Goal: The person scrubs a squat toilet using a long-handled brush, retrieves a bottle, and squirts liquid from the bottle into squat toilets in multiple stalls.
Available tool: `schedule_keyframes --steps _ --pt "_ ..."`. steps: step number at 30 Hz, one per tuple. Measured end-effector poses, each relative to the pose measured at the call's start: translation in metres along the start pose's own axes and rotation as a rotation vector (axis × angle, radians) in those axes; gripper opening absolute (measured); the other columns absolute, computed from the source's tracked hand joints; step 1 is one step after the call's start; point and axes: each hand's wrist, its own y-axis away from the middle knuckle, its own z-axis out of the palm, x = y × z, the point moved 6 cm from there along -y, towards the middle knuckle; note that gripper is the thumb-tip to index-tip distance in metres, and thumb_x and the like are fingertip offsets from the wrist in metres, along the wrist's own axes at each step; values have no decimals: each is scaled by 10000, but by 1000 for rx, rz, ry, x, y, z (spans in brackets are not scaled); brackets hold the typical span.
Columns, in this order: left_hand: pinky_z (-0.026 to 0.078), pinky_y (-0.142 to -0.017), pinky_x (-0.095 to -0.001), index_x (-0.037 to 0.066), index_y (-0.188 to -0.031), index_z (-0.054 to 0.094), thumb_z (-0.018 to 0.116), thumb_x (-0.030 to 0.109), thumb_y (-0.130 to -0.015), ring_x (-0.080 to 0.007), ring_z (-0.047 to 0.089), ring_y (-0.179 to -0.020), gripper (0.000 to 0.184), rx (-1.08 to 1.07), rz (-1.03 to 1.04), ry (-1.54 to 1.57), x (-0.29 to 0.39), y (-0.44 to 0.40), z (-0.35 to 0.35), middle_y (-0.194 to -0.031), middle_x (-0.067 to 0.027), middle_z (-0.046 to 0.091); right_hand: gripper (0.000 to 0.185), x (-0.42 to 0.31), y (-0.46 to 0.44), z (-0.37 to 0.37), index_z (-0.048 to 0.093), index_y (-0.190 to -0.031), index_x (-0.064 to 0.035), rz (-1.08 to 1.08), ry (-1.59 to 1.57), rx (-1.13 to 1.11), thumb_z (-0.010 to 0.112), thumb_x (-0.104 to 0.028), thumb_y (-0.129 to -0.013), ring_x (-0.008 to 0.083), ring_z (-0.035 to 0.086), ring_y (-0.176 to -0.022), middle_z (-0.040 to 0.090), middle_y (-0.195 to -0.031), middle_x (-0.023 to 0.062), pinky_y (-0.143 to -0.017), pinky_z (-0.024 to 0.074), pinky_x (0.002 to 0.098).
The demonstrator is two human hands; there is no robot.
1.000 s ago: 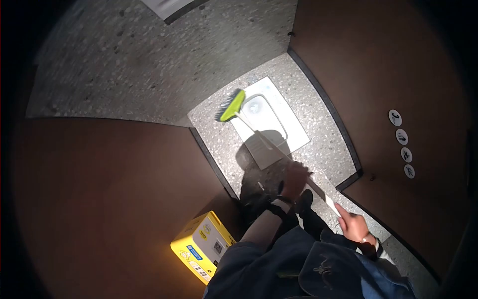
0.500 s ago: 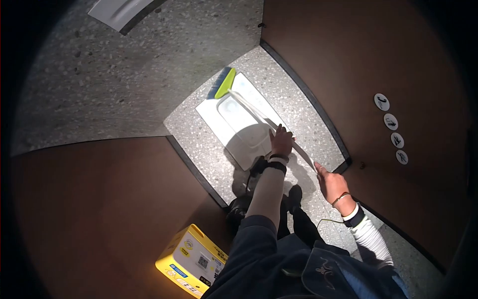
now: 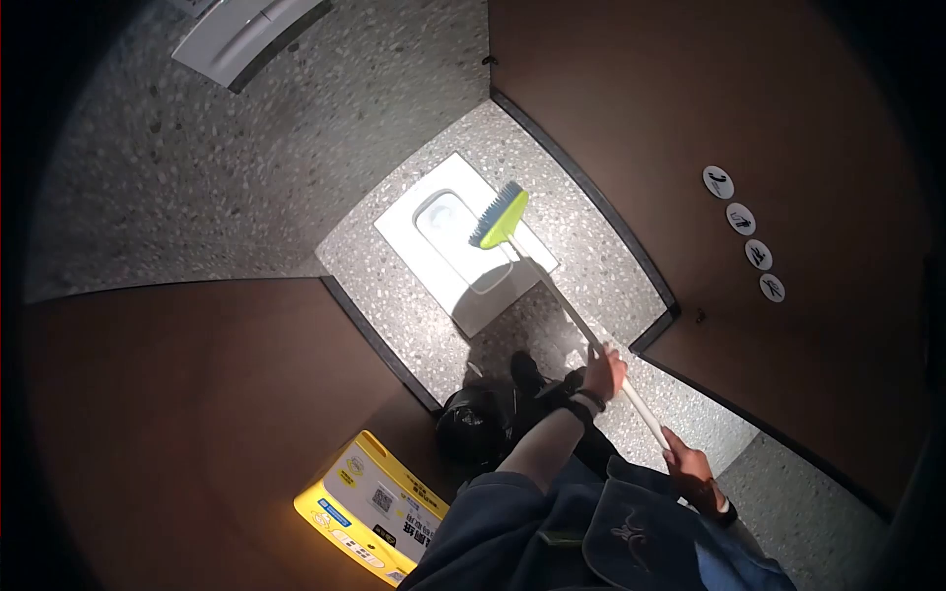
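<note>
Both of my hands are closed around the pale handle of a long-handled brush (image 3: 506, 219), which has a lime-green head and dark bristles. My left hand (image 3: 604, 372) grips partway along the handle, and my right hand (image 3: 690, 461) is near its end, closer to my body. The brush head is over the right side of a white squat toilet (image 3: 399, 225) set in the speckled floor. Whether the bristles touch the toilet, I cannot tell. My shadow falls across the toilet's near end.
Brown partitions stand on the left (image 3: 177, 394) and right (image 3: 611, 98), the right one bearing several round stickers (image 3: 741, 219). A yellow box (image 3: 379, 502) is at the lower left, beside a black bin-like object (image 3: 471, 426). A pale fixture (image 3: 241, 39) is at the upper left.
The brush head has moved right and toward me, from the toilet's far left edge to its right side. Both hands have drawn back toward my body, still gripping the handle.
</note>
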Motion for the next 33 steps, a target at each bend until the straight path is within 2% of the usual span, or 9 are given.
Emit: schedule_keyframes --steps 6,9,14,18,22,24,26,31,33 --pt "288 -898 -513 124 -639 642 582 300 -721 -248 514 -790 203 -2 252 73 83 14 -25 -669 -51 576 407 51 72 -32 477 -1186 -91 -97 -104 122 523 -47 -784 330 604 -685 595 -889 207 -583 469 340" --pt "315 -822 -428 124 -609 629 576 315 -717 -227 520 -763 225 40 306 134 128 12 -16 -646 -45 582 417 77 99 -53 492 -1177 -122 -87 -92 167 547 -68 -767 348 581 -622 583 -727 201 -539 458 378" --pt "343 -748 -360 116 -584 614 593 281 -672 -211 524 -713 188 135 290 294 196 32 -10 -616 -47 569 411 100 139 -86 525 -1143 -96 -80 -43 158 565 -42 -738 337 594 -647 599 -769 190 -557 471 357" --pt "376 -699 -383 104 -547 596 562 147 -590 -233 545 -646 70 20 267 290 172 38 49 -601 -76 574 413 101 109 -60 534 -1136 -105 -144 -102 98 575 -57 -728 334 596 -652 599 -792 198 -566 480 358" --pt "384 -696 -431 106 -561 540 526 169 -668 -262 528 -673 125 165 4 256 45 1 88 -612 -97 525 341 57 20 -17 553 -1093 -110 -160 13 85 559 -134 -753 362 567 -623 578 -685 195 -557 465 410" --pt "321 -757 -551 137 -614 567 509 189 -730 -208 542 -768 140 136 -64 -108 -22 -13 56 -688 -38 544 304 24 -24 0 555 -1063 -102 -254 107 157 540 -151 -763 370 563 -619 562 -636 192 -551 455 431" --pt "309 -751 -545 156 -632 590 522 196 -716 -183 571 -795 116 73 -32 -236 -49 -27 0 -722 0 576 292 18 -50 5 546 -1058 -101 -383 44 223 523 -148 -771 384 551 -606 554 -636 207 -550 450 439" --pt "318 -689 -530 157 -567 560 538 171 -676 -210 551 -687 112 168 65 -191 -3 -34 9 -586 -36 539 370 17 -6 -43 521 -1145 -125 -325 -108 253 553 -97 -777 362 570 -668 580 -777 200 -559 462 403" --pt "304 -764 -571 112 -577 569 511 151 -687 -246 556 -694 130 174 127 54 43 -26 37 -595 -79 550 363 31 31 -59 531 -1135 -122 -206 -77 180 560 -97 -774 351 581 -693 585 -806 197 -575 472 376"
